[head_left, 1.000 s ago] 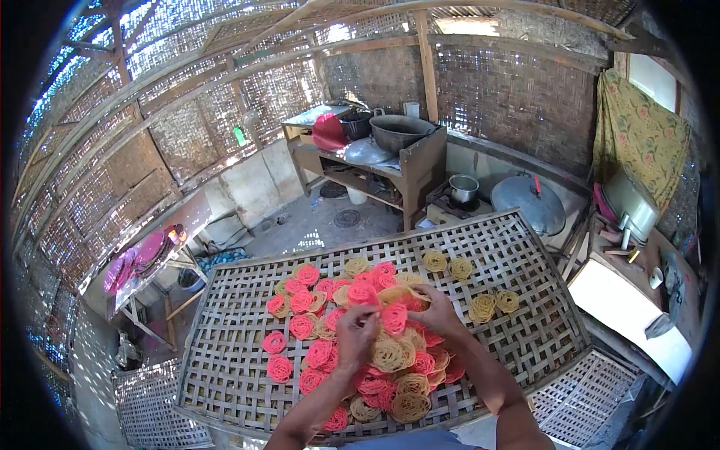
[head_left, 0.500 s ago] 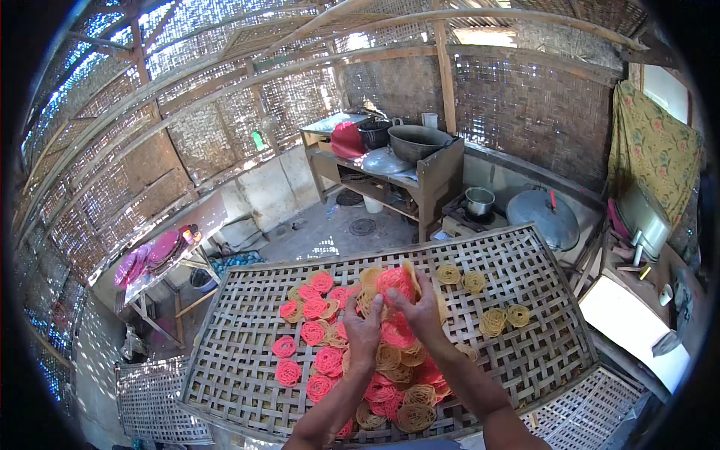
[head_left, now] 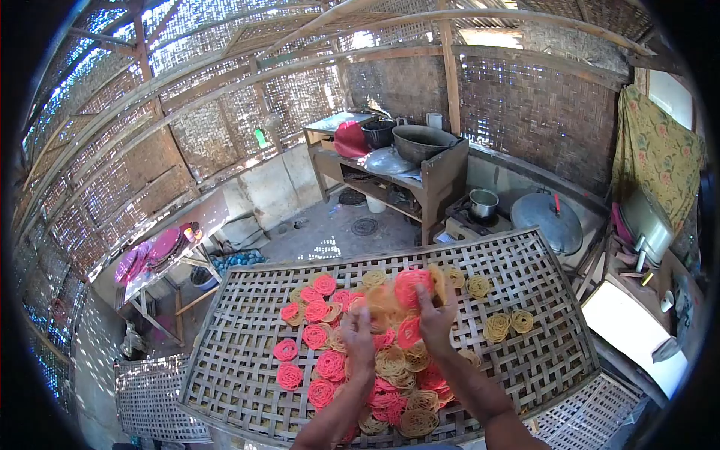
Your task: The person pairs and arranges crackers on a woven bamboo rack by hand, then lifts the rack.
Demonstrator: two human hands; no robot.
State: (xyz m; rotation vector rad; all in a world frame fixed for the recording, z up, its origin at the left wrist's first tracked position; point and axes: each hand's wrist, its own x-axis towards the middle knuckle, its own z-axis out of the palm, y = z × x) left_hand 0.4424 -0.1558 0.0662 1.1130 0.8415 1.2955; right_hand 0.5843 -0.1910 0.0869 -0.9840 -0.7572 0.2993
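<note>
Pink and tan lacy discs lie in a heap on a woven bamboo tray (head_left: 247,330). Above the heap, my right hand (head_left: 437,315) is closed on a bunch of pink and tan discs (head_left: 414,289). My left hand (head_left: 358,337), to its left, has its fingers against a blurred tan disc (head_left: 381,301). A pink disc (head_left: 409,331) hangs below the bunch by my right hand. Single pink discs (head_left: 289,376) lie at the heap's left, and several tan discs (head_left: 496,327) lie apart on the right.
Behind the tray stands a wooden shelf table (head_left: 442,180) with a large pot (head_left: 421,142). A small pot (head_left: 483,202) and a big round lid (head_left: 546,223) are at the back right. A low table (head_left: 161,262) with pink items stands left.
The bunch of discs has been split: my right hand has moved right with pink and tan discs, and my left hand has come away from it with a tan one.
</note>
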